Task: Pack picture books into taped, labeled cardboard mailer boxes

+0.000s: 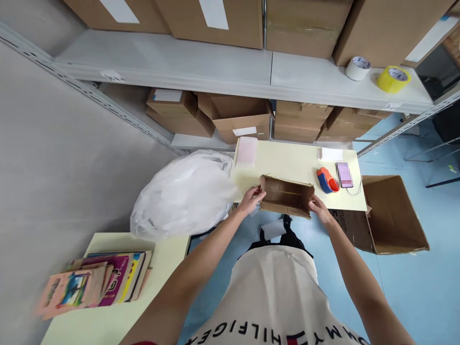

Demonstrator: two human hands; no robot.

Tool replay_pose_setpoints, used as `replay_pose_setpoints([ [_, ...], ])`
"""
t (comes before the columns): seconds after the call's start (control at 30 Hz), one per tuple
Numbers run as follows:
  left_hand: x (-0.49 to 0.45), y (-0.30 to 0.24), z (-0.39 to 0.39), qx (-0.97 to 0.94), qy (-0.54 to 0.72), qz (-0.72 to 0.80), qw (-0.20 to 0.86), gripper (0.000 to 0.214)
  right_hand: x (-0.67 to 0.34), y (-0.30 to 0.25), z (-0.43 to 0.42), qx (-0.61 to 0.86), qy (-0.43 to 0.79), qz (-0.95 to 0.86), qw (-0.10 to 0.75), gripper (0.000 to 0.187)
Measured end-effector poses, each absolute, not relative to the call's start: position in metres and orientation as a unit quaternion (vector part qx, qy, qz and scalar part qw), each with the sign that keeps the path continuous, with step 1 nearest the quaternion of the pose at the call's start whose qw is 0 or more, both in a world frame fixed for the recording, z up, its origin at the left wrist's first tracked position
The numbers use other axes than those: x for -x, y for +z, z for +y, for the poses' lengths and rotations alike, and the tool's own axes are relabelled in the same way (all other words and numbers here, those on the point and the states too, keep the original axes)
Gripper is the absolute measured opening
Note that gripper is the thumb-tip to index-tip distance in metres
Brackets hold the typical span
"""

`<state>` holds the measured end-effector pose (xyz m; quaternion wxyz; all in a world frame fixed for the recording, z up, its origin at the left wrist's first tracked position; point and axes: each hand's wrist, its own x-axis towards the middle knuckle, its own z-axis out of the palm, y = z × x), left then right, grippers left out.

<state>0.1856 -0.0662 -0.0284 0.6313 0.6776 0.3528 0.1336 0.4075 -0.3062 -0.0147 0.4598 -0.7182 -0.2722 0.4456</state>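
Note:
Between my two hands is a small brown cardboard box (pixel 285 209), its top open toward me and its inside bare. My left hand (pixel 253 199) grips the box's left end, with the fingers over the edge. At the opposite end, my right hand (pixel 319 209) pinches the right side. The box is at the near edge of a pale yellow table (pixel 283 158). Right of the box lie an orange and blue tape dispenser-like object (pixel 327 180) and a phone with a purple screen (pixel 344 175). A pinkish-white stack of sheets (pixel 247 151) rests at the table's back left.
A large white plastic bag (pixel 183 196) bulges left of the table. Books (pixel 111 280) are stacked on a second table (pixel 86 328). A big open carton (pixel 395 215) stands on the floor at right. Shelves (pixel 172 55) ahead hold cartons, white tape (pixel 358 68) and yellow tape (pixel 393 79).

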Motion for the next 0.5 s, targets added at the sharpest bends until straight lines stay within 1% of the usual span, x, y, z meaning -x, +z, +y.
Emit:
replay_pose_setpoints([
  [0.13, -0.213, -0.028, -0.058, -0.634, 0.138, 0.375, 0.662, 0.050, -0.429, -0.020, -0.284, 0.734, 0.423, -0.244, 0.472, 0.064],
  [0.2, -0.228, -0.027, -0.051, -0.612, 0.138, 0.406, 0.665, 0.054, -0.444, -0.023, -0.273, 0.763, 0.398, -0.215, 0.462, 0.066],
  [0.27, -0.245, -0.025, -0.043, -0.602, 0.139, 0.441, 0.651, 0.049, -0.462, -0.025, -0.262, 0.790, 0.377, -0.201, 0.440, 0.072],
  [0.33, -0.261, -0.024, -0.035, -0.600, 0.144, 0.465, 0.635, 0.042, -0.479, -0.025, -0.251, 0.801, 0.372, -0.220, 0.414, 0.074],
  [0.4, -0.275, -0.026, -0.027, -0.597, 0.151, 0.481, 0.624, 0.039, -0.497, -0.025, -0.240, 0.800, 0.371, -0.259, 0.393, 0.071],
  [0.5, -0.289, -0.033, -0.019, -0.591, 0.162, 0.505, 0.607, 0.041, -0.522, -0.030, -0.227, 0.798, 0.358, -0.311, 0.372, 0.062],
])
